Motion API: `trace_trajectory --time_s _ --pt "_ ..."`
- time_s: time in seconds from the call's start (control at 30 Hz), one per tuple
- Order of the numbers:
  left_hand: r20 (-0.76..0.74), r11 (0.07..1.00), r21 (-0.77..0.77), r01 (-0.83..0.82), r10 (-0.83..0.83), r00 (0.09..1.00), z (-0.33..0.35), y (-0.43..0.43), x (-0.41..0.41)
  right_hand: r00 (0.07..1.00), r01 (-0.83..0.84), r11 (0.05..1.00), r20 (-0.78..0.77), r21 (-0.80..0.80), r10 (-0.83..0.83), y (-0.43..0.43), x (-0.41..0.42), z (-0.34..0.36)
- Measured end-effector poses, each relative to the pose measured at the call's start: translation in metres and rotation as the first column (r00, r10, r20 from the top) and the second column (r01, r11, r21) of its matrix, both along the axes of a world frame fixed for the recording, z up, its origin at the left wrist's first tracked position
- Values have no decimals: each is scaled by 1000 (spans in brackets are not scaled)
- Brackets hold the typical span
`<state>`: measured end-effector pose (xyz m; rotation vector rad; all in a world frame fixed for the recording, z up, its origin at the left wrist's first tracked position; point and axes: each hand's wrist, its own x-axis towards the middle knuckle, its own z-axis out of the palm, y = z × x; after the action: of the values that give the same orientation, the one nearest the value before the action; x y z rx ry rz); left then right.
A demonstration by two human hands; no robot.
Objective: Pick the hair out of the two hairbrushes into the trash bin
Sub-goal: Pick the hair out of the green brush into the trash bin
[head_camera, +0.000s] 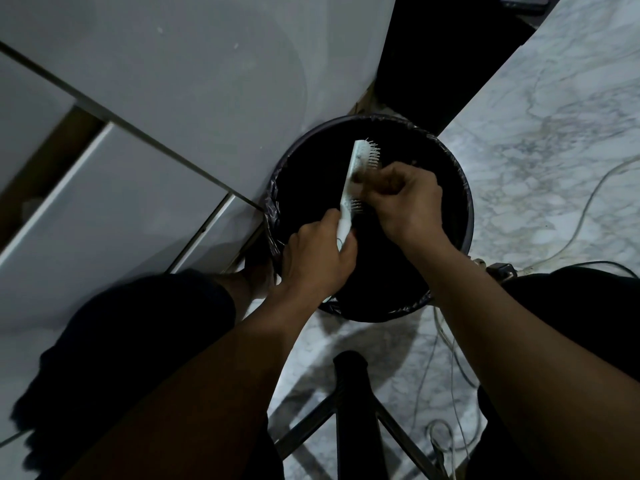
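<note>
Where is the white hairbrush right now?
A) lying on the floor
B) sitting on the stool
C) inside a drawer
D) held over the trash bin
D: the left hand grips the handle of the hairbrush above the open bin, while the right hand picks at its bristles.

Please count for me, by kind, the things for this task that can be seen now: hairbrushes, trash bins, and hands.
Hairbrushes: 1, the white hairbrush
Trash bins: 1, the black trash bin
Hands: 2, left hand and right hand
Total: 4
</note>
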<state>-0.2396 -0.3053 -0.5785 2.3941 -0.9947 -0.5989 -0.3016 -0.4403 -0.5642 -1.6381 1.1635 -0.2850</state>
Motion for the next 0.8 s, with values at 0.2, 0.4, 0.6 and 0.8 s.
trace_trajectory --time_s 0.2,0.4,0.6,0.8 --pt "19 999 -43 -16 17 1000 0 -3 1 909 328 836 94 439 -406 -8 3 0" --pt "-26 999 -20 -51 50 998 0 -3 2 831 382 624 43 682 -555 -13 6 8" --pt "-35 994 81 -72 75 997 6 -4 2 990 -117 980 95 161 103 0 4 -2" --pt "-56 998 4 -64 64 996 5 -4 1 985 -171 964 -66 -204 160 3 1 -5"
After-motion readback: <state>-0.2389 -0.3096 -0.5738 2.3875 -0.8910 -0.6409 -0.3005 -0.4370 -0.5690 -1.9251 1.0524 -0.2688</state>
